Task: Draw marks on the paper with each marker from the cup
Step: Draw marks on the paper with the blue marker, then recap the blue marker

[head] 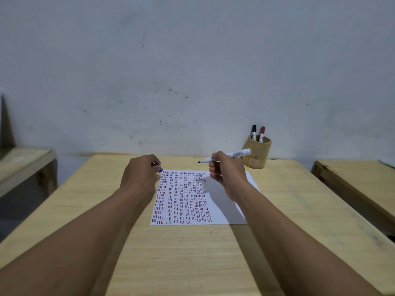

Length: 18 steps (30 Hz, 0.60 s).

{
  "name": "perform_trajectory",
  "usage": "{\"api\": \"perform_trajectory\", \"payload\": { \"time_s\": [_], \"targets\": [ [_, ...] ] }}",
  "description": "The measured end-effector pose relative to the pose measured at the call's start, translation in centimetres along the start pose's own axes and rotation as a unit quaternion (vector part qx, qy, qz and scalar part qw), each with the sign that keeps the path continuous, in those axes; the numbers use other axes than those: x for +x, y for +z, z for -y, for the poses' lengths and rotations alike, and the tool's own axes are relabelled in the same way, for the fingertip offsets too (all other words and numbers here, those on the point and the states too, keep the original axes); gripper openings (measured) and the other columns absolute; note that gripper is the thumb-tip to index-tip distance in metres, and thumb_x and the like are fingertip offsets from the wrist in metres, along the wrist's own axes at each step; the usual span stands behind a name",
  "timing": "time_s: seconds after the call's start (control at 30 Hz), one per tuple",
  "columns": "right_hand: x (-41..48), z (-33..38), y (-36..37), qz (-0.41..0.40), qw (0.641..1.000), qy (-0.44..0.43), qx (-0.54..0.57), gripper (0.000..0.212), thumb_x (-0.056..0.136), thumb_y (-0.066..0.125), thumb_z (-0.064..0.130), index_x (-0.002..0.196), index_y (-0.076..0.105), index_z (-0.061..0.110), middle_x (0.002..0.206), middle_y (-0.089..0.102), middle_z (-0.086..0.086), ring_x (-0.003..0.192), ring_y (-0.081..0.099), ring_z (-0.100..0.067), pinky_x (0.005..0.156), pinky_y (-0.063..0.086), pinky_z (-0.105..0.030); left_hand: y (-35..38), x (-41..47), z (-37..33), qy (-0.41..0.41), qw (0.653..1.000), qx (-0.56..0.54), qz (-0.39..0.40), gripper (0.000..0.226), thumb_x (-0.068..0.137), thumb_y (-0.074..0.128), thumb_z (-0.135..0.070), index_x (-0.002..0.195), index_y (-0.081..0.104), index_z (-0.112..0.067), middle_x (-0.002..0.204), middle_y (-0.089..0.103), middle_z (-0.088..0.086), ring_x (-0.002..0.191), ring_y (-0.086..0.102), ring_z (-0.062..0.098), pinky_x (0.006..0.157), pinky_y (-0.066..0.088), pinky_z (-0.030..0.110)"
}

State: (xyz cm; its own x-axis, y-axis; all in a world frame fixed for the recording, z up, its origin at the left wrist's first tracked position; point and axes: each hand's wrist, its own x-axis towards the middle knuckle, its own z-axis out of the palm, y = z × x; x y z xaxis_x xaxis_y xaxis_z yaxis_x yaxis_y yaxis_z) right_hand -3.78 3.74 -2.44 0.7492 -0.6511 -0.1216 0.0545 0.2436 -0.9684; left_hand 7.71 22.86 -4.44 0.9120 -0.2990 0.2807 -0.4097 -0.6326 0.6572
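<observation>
A white sheet of paper [215, 210] lies on the wooden table [183, 253], its left two thirds filled with columns of short red, black and blue marks. My right hand [226, 174] hovers above the paper's top right, gripping an uncapped white marker [233, 155] whose dark tip points left. My left hand [141, 174] is closed beside the paper's top left corner around a small purple-blue marker cap [159, 169]. A round wooden cup [257, 154] stands at the back right, holding a black-capped marker [254, 132] and a red-capped marker [261, 134].
A stained pale wall [192, 71] rises right behind the table. Another wooden table [359, 180] stands to the right and a lower wooden bench [23, 165] to the left, with gaps between them.
</observation>
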Motion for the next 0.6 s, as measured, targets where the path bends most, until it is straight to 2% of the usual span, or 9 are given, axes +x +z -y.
{"api": "perform_trajectory", "payload": {
  "time_s": [0.1,0.2,0.3,0.43,0.6],
  "targets": [
    [-1.1,0.3,0.1,0.015,1.0,0.006,0.02,0.013,0.093,0.065,0.012,0.083,0.071,0.005,0.063,0.061,-0.003,0.052,0.053,-0.011,0.051,0.05,-0.021,-0.8,-0.8,-2.7,-0.004,0.995,-0.1,-0.008,0.012,0.093,0.063,-0.015,0.088,0.073,-0.019,0.088,0.076,-0.004,0.078,0.066,0.014,0.058,0.042,0.022],
    [-2.0,0.9,0.1,0.018,0.998,0.008,0.051,0.012,0.092,0.068,0.01,0.083,0.071,0.003,0.062,0.057,-0.003,0.052,0.051,-0.011,0.05,0.05,-0.02,-1.4,-1.6,-5.3,-0.022,0.983,-0.182,0.003,0.012,0.091,0.066,-0.017,0.087,0.077,-0.019,0.087,0.074,-0.003,0.074,0.063,0.018,0.056,0.043,0.021],
    [-2.8,1.5,0.2,0.019,0.997,0.004,0.07,0.011,0.091,0.069,0.009,0.084,0.071,0.002,0.063,0.059,-0.004,0.053,0.054,-0.012,0.05,0.052,-0.02,-1.8,-2.1,-7.2,-0.04,0.967,-0.249,0.027,0.009,0.088,0.07,-0.019,0.082,0.077,-0.022,0.088,0.075,0.003,0.083,0.068,0.024,0.068,0.049,0.029],
    [-3.4,2.5,-0.2,0.017,0.996,-0.003,0.086,0.01,0.091,0.071,0.01,0.085,0.07,0.002,0.065,0.061,-0.005,0.054,0.056,-0.013,0.051,0.053,-0.019,-2.0,-2.8,-9.0,-0.055,0.952,-0.296,0.063,0.008,0.088,0.071,-0.019,0.082,0.076,-0.022,0.098,0.078,0.008,0.095,0.072,0.022,0.086,0.056,0.042],
    [-4.0,3.6,-0.9,0.021,0.992,-0.001,0.121,0.011,0.091,0.07,0.009,0.09,0.071,-0.002,0.066,0.061,-0.007,0.055,0.057,-0.013,0.053,0.056,-0.018,-1.8,-3.3,-10.5,-0.054,0.94,-0.323,0.094,0.006,0.089,0.072,-0.018,0.087,0.077,-0.016,0.098,0.078,0.008,0.087,0.069,0.017,0.077,0.052,0.033]
  ]
}}
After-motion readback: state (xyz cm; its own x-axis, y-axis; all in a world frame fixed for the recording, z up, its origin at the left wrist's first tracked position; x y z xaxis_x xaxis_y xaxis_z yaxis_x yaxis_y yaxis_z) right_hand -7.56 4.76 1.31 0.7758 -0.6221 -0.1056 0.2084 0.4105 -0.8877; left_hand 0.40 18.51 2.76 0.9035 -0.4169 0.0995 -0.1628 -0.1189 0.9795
